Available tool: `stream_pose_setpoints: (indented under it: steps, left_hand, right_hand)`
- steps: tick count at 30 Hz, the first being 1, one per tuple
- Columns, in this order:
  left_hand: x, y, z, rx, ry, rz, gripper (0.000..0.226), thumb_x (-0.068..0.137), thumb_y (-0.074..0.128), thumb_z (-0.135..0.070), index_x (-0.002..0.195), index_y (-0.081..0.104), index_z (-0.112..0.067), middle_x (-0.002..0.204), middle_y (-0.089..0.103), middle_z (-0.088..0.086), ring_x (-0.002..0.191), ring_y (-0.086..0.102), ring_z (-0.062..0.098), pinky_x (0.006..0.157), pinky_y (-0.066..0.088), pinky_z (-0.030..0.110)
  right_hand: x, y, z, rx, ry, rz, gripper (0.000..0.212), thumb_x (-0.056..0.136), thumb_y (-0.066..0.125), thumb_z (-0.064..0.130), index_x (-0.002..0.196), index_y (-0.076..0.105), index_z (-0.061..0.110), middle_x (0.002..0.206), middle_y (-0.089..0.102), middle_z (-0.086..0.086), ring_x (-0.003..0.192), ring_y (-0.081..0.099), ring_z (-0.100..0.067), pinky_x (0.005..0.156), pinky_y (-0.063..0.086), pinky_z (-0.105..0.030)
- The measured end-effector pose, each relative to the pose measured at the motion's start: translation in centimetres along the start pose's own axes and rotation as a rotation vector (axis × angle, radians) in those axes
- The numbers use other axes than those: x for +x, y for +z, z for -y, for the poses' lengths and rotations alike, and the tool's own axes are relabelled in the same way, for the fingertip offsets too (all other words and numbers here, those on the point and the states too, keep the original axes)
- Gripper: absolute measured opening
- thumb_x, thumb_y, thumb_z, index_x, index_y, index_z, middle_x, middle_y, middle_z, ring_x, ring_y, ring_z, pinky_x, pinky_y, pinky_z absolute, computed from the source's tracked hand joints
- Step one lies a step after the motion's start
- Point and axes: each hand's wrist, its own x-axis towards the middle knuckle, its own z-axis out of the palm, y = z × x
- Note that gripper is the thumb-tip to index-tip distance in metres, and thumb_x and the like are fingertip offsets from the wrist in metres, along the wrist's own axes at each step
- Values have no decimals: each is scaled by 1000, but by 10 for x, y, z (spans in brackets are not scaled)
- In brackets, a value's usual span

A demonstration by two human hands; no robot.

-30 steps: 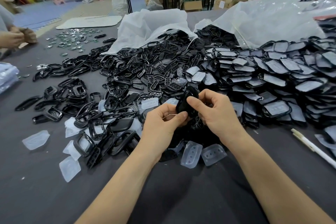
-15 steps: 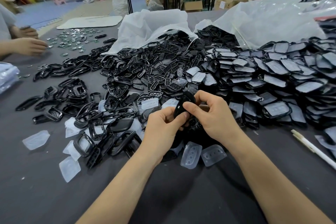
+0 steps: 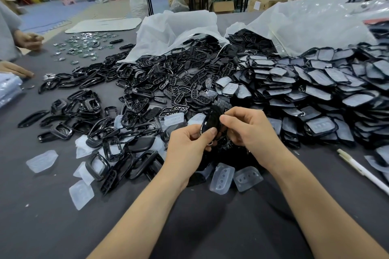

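Parts (image 3: 168, 82) covered the desk (image 3: 42, 216). Mid-assembly, left hand (image 3: 187, 145) and right hand (image 3: 250, 128) pinched a shell (image 3: 211, 119); snapping it shut seemed next.

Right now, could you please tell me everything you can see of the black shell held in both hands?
The black key-fob shell looks like glossy plastic, oval, with a silvery rim along its left edge. It is held tilted on edge; the left hand pinches its lower end, the right hand its upper right side.

Between left hand (image 3: 187, 143) and right hand (image 3: 248, 130): glossy black oval plastic shell (image 3: 211, 121), chrome-edged. Below them, frosted translucent rubbery button pads (image 3: 223, 178); matt grey cloth tabletop (image 3: 210, 227).
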Motion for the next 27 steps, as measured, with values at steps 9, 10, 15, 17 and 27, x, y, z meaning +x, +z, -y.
stream_pose_setpoints:
  steps: [9, 10, 15, 17, 27]
  left_hand:
    - [1, 0, 3, 12, 10, -35, 10, 92, 63, -13, 85, 70, -10, 65, 63, -2, 58, 54, 3, 60, 46, 16]
    - [1, 0, 3, -7, 8, -34, 9, 92, 63, -11, 86, 70, -12, 67, 64, -1, 60, 55, 4, 60, 46, 16]
    - [3, -1, 2, -91, -10, -30, 10, 91, 62, -6, 85, 67, -12, 63, 64, -6, 59, 56, 5, 58, 46, 14]
    - [3, -1, 3, -114, -13, -40, 12, 90, 63, -6, 81, 66, -12, 63, 62, -3, 58, 57, 4, 58, 46, 15]
    - [4, 0, 4, -145, -12, -59, 8, 89, 65, -8, 84, 70, -12, 61, 64, -6, 57, 58, 3, 57, 47, 14]
  right_hand:
    - [1, 2, -2, -11, 21, -63, 33, 87, 63, 7, 56, 57, 18, 48, 53, 4, 38, 38, -7, 39, 31, -15]
    - [1, 2, -3, -16, 23, -59, 33, 86, 64, 7, 55, 56, 18, 48, 52, 4, 39, 38, -8, 39, 31, -16]
    - [1, 3, -5, -47, 20, -41, 32, 84, 66, 8, 58, 50, 17, 44, 44, 5, 39, 34, -9, 39, 28, -18]
    - [2, 2, -6, -67, 20, -49, 31, 84, 66, 8, 59, 49, 15, 43, 44, 5, 38, 34, -9, 39, 28, -18]
    - [4, 4, -9, -113, 8, -68, 28, 85, 67, 11, 62, 52, 14, 46, 42, 10, 41, 32, -5, 44, 28, -18]
